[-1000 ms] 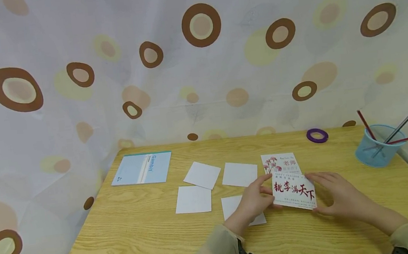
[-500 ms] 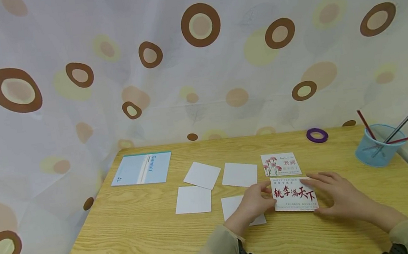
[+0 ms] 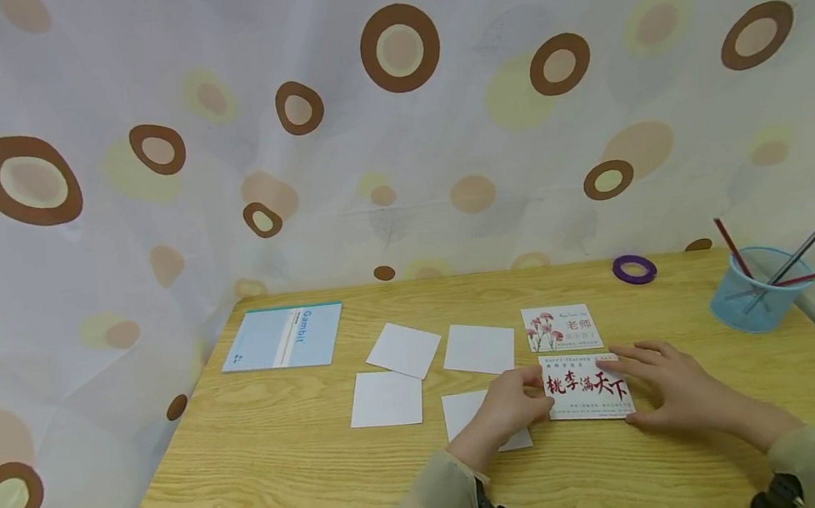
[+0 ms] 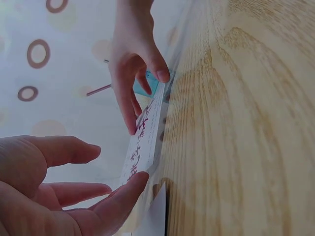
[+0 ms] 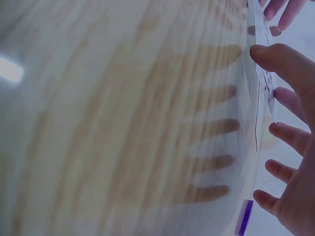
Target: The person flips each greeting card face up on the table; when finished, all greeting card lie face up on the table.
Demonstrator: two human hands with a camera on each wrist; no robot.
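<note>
Right hand [image 3: 683,390]: fingers spread, forefinger at the upper right corner of the red-lettered greeting card [image 3: 587,387], thumb at its lower right corner. Left hand [image 3: 504,406]: fingers parted and loosely bent, the thumb touching the card's left end near the lower corner; no pinch seen. The card lies between both hands, face up and nearly flat; full contact with the desk [image 3: 253,489] cannot be confirmed. Directly beyond it lies a carnation greeting card [image 3: 562,330]. One blank white card [image 3: 463,412] is partly covered by the left hand; three similar cards lie farther left. Beyond these: Gambit notebook [image 3: 274,340], purple ring [image 3: 618,272], blue pencil cup [image 3: 750,311].
</note>
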